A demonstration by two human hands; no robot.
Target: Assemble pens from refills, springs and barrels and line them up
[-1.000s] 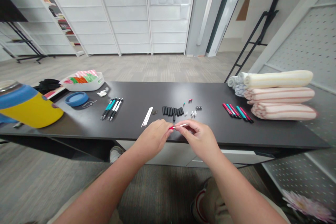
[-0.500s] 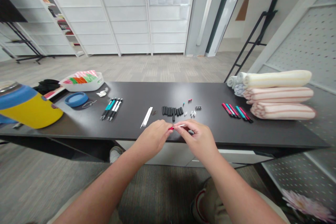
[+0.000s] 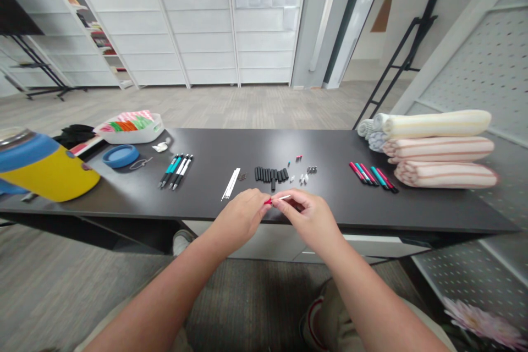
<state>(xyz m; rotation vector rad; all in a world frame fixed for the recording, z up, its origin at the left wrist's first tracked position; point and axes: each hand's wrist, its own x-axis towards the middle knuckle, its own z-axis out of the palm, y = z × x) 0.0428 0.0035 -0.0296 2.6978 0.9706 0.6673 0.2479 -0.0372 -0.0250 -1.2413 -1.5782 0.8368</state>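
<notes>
Over the table's front edge my left hand [image 3: 243, 212] is closed on a small red pen barrel [image 3: 268, 202], mostly hidden by the fingers. My right hand [image 3: 308, 213] pinches a thin white pen refill [image 3: 284, 197] whose inner end meets the red piece. Just beyond the fingers lie several black rubber grips [image 3: 271, 175] in a row. White refills [image 3: 230, 183] and a few tiny springs [image 3: 243, 176] rest left of them. Small clear and metallic pen parts [image 3: 304, 179] lie to the right, with red tips [image 3: 298, 158] behind.
Assembled pens [image 3: 176, 171] lie to the left, near a blue lid [image 3: 120, 156] and a white basket [image 3: 152, 131]. A yellow and blue bottle [image 3: 58, 170] stands at far left. Red and teal barrels [image 3: 373, 176] lie right, beside rolled towels [image 3: 443, 148] on the dark table [image 3: 330, 203].
Both hands keep almost the same place and hold. The white refill has shifted very slightly at the right fingertips.
</notes>
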